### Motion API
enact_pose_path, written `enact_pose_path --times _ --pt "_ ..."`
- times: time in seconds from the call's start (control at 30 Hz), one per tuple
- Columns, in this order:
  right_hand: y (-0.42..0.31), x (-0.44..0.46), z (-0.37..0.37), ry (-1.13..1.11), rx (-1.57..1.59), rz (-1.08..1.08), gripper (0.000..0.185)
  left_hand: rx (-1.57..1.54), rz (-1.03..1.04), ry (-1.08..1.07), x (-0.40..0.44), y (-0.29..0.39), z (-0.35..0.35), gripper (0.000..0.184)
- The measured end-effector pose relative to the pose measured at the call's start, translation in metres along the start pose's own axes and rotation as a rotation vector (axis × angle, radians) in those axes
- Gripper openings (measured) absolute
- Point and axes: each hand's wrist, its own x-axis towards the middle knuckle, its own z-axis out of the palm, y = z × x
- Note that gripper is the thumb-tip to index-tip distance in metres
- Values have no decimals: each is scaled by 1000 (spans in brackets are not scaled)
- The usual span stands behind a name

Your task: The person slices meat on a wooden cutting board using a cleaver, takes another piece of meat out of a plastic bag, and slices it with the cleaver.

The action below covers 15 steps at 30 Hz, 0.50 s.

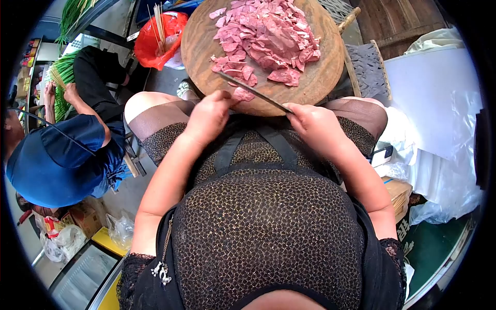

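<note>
My right hand [316,126] is closed around the handle end of a knife [253,92], seen nearly edge-on, its blade slanting up and left over the near part of a round wooden chopping board [199,44]. My left hand [209,116] has its fingers closed at the board's near left edge, on a small piece of pink meat [243,95] just under the blade. A heap of sliced pink meat [268,33] covers the middle and far side of the board. Several loose slices lie close to the knife's tip.
To the left sits another person in a blue top [62,150], hands on green stalks [63,88]. A red plastic-lined container [160,41] with thin wooden sticks stands left of the board. A woven chair [367,72] and a white panel [429,98] are at right.
</note>
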Motion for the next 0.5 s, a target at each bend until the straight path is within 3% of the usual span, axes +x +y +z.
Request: enact_pose_path --times 0.07,0.17,0.27,0.5 --pt "0 3 5 -26 -61 -53 25 175 150 118 -4 -3 23 35" --pt "-5 11 6 -31 -127 -103 18 262 62 25 -4 1 30 39" --pt "-15 19 1 -155 -215 -49 16 254 92 44 -5 -4 35 38" --pt "-22 25 8 -165 -259 -104 11 198 56 42 -4 -1 32 39"
